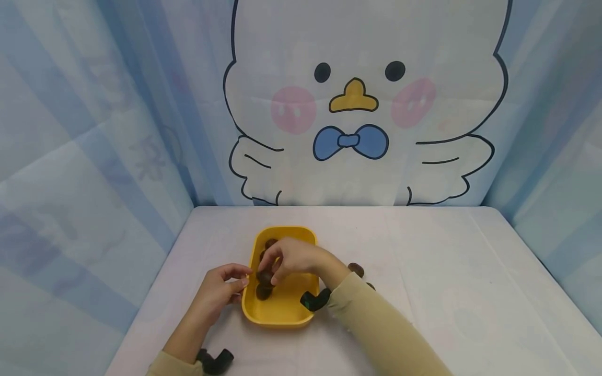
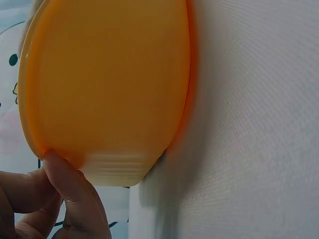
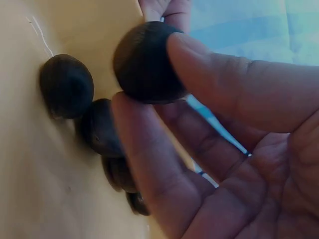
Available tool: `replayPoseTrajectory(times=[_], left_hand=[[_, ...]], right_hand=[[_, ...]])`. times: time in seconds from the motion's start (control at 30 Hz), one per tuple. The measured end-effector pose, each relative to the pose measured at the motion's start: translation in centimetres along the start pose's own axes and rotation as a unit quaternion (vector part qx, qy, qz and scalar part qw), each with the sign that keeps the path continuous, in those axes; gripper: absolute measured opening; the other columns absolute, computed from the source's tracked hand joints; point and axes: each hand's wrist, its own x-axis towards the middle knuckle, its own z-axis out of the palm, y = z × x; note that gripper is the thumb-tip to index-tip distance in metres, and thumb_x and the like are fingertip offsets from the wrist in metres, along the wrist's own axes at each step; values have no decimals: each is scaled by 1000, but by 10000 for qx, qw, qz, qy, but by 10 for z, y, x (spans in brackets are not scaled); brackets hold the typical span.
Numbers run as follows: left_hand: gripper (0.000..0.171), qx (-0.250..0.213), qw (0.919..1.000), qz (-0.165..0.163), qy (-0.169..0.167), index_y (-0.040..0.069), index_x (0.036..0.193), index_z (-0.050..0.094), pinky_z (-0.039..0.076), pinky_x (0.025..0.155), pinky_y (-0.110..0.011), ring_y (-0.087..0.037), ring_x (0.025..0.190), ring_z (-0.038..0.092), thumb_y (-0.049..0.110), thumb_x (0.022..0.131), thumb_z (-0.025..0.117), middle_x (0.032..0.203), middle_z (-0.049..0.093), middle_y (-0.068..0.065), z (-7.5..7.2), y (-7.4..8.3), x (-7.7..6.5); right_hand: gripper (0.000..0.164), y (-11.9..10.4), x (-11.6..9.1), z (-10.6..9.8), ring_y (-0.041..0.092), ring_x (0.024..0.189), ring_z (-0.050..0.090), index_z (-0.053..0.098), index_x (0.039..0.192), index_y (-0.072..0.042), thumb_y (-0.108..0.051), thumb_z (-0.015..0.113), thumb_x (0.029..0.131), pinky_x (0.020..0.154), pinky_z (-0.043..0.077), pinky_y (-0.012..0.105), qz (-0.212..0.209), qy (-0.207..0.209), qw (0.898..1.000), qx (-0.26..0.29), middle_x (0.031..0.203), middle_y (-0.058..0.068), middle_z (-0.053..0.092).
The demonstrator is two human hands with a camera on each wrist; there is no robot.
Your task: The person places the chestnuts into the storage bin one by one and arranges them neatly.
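A yellow plastic tray [image 1: 287, 313] stands on the table, with several dark brown, round chestnuts along its left side. Inside it, my right hand [image 1: 293, 256] pinches a chestnut [image 3: 147, 62] between thumb and fingers, held a little above the tray's floor. Other chestnuts [image 3: 67, 85] lie in a row beside those fingers in the right wrist view. At the tray's left rim, my left hand [image 1: 221, 287] grips the edge with thumb and fingertips. The left wrist view shows the tray's outer wall [image 2: 109, 84] with the left fingers [image 2: 75, 194] at its rim.
Right of the tray, a chestnut [image 1: 356, 269] lies on the white table [image 1: 451, 292], and another [image 1: 370, 286] is partly hidden by the right sleeve. Patterned curtains [image 1: 94, 156] enclose the table at the back and both sides. Black straps sit at both wrists.
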Motion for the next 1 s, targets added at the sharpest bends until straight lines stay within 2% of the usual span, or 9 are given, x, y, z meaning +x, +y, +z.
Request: replayPoseTrajectory(times=[0.17,0.4,0.7,1.0], left_hand=[[24,-27,10000,11,-2,3,122,76,64,68,-30,-19,80,65,1,100,68,111,66,-13,0,-1,0],[24,-33,10000,32,-39,3,122,76,65,68,-29,-19,81,65,0,99,68,111,66,-13,-2,-1,0],[25,-136,9998,47,-112,1,121,75,65,69,-29,-19,79,66,-2,98,67,111,66,-13,-2,0,1],[25,-142,9998,61,-111,1,122,75,64,68,-29,-19,79,67,0,98,68,111,66,-13,-2,-2,2]], right_hand=[[32,-2,-1,5,18,95,69,84,109,-21,-2,87,84,82,60,26,112,-224,9993,-261,106,-6,76],[30,-4,2,15,17,86,72,83,107,-13,7,83,85,80,68,34,539,-619,9961,323,102,3,75],[32,-5,8,26,13,88,73,84,105,-13,10,83,83,77,66,30,354,-900,9951,202,99,-1,79],[31,-6,10,32,12,86,73,85,102,-10,13,83,82,74,66,30,434,-872,9952,133,96,-1,79]])
